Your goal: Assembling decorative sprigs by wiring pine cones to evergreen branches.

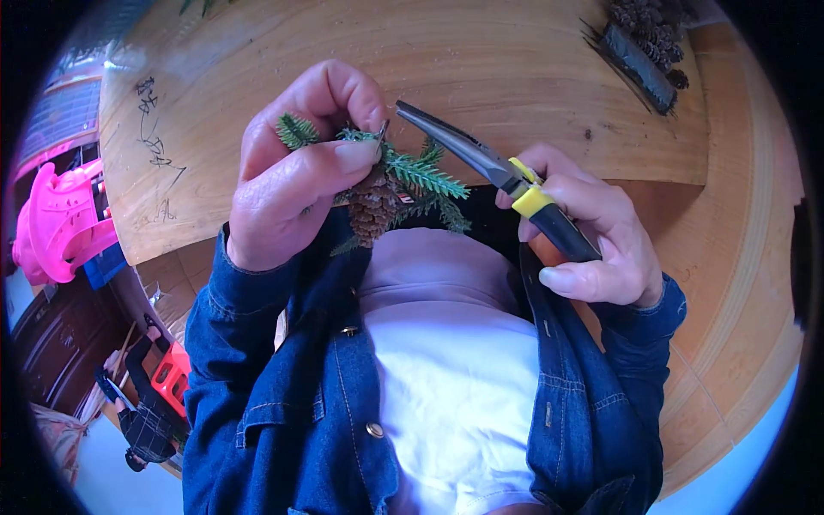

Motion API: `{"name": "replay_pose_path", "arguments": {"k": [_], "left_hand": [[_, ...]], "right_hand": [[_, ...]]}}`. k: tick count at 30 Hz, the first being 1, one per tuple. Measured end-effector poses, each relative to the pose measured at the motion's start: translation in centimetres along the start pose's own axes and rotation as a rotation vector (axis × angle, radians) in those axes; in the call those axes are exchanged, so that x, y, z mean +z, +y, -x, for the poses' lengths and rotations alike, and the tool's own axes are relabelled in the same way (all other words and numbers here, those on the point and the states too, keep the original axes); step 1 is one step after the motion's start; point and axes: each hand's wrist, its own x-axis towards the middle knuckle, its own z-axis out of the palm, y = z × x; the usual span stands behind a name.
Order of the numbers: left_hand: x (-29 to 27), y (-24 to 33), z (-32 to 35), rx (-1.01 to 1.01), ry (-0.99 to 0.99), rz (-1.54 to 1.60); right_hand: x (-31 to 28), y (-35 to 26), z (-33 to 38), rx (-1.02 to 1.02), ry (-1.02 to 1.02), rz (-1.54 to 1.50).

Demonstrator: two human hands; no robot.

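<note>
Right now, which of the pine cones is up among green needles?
The brown cone just below the thumb of the left hand, against the green sprig. The other cones lie piled on the table, toward its far right.

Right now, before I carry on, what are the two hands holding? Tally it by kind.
Pliers, in the right hand: 1
Green sprig bunch, in the left hand: 1
Pine cone, hanging among the sprigs: 1
Total: 3
Not counted: a thin dark piece at the left thumb, too small to identify.
</note>
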Motion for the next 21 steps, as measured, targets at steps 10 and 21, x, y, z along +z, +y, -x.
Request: {"name": "replay_pose_path", "arguments": {"k": [10, 21], "left_hand": [[0.3, -0.1, -0.13, -0.006, 0.009, -0.104], [0.15, -0.85, 0.1, 0.083, 0.01, -0.005]], "right_hand": [[-0.16, 0.3, -0.48, -0.014, -0.069, -0.024], [0.0, 0.85, -0.58, -0.075, -0.085, 0.024]]}}
